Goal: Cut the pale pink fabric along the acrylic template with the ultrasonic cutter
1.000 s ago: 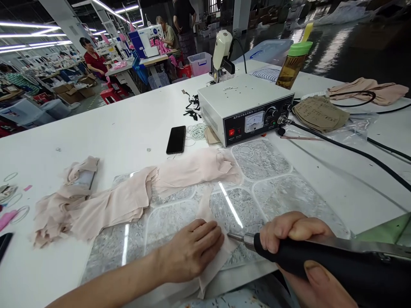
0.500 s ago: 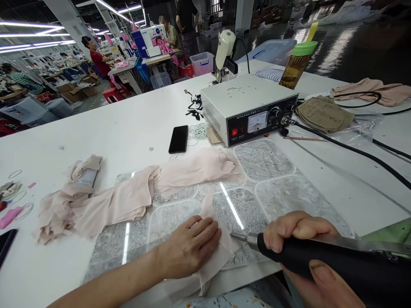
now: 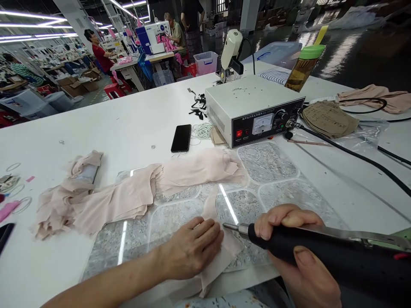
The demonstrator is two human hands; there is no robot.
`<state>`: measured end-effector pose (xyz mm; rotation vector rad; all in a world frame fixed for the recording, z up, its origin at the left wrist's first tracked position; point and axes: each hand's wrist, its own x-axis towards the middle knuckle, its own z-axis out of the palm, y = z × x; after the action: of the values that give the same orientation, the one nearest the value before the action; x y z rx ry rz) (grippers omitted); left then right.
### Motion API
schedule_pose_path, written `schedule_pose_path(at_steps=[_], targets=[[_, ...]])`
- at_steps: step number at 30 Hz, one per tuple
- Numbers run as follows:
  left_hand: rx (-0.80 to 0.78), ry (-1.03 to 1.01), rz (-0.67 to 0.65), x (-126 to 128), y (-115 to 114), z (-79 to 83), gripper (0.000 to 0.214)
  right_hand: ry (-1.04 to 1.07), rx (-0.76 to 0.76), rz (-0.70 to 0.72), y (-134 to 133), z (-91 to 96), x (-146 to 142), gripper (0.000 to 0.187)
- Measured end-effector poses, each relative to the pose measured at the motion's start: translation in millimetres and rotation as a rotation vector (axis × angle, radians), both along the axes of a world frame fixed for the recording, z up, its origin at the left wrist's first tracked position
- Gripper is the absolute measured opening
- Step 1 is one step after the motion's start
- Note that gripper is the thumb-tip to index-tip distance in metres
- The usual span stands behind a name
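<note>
My left hand point(image 3: 189, 248) lies flat, fingers together, pressing a pale pink fabric strip point(image 3: 213, 265) onto a scratched clear cutting mat point(image 3: 282, 188). My right hand point(image 3: 295, 256) grips the black handle of an ultrasonic cutting tool point(image 3: 321, 254). Its metal tip point(image 3: 229, 226) sits on the fabric just beyond my left fingertips. A black cable point(image 3: 346, 152) runs from the tool's white control box point(image 3: 253, 113) across the table.
More pink fabric pieces point(image 3: 128, 192) lie in a row across the mat and to the left. A black phone point(image 3: 181, 137), white elastic rings point(image 3: 202, 130), a green-capped bottle point(image 3: 303, 68) and paper patterns point(image 3: 327, 117) sit on the white table. People work at sewing machines in the background.
The tool tip has crept left and slightly away from me along the fabric, closer to my left fingertips. My left hand stays pressed on the strip.
</note>
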<state>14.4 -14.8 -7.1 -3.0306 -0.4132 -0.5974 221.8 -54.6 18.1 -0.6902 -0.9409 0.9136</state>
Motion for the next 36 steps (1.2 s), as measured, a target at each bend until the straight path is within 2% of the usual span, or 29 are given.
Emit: schedule_pose_path(at_steps=[20, 31, 36], targets=[[0.034, 0.019, 0.012, 0, -1, 1.1, 0.016, -0.010, 0.016, 0.017, 4, -4.5, -1, 0.011], [0.058, 0.017, -0.001, 0, -1, 2.8, 0.016, -0.096, 0.027, 0.058, 3, -16.4, 2, 0.007], [0.060, 0.017, 0.001, -1, 0, 3.2, 0.017, -0.101, 0.026, 0.033, 3, -12.4, 1, 0.007]])
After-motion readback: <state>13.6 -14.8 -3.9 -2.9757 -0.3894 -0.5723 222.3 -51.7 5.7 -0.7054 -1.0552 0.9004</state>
